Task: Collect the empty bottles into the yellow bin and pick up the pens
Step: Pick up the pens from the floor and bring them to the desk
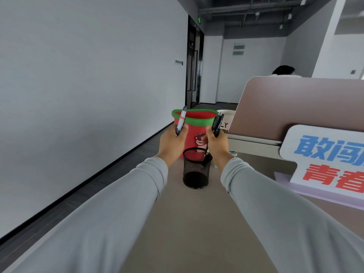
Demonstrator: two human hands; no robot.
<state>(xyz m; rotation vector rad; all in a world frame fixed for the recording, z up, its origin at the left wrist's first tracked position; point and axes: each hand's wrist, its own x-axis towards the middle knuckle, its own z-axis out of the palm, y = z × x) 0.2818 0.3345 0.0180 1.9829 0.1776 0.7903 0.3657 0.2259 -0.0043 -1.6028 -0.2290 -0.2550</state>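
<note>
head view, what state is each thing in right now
left hand, grips one white and blue pen
white and blue pen, held upright, lower end hidden in the fist
right hand, grips a bundle of black pens
black pens, bunched together, pointing up
mesh pen holder, upright on the desk, open top
red bin, upright behind the holder, contents hidden

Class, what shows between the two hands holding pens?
In the head view, a red bucket with a green rim shows between the left hand and right hand; a black mesh pen cup stands below the gap.
</note>
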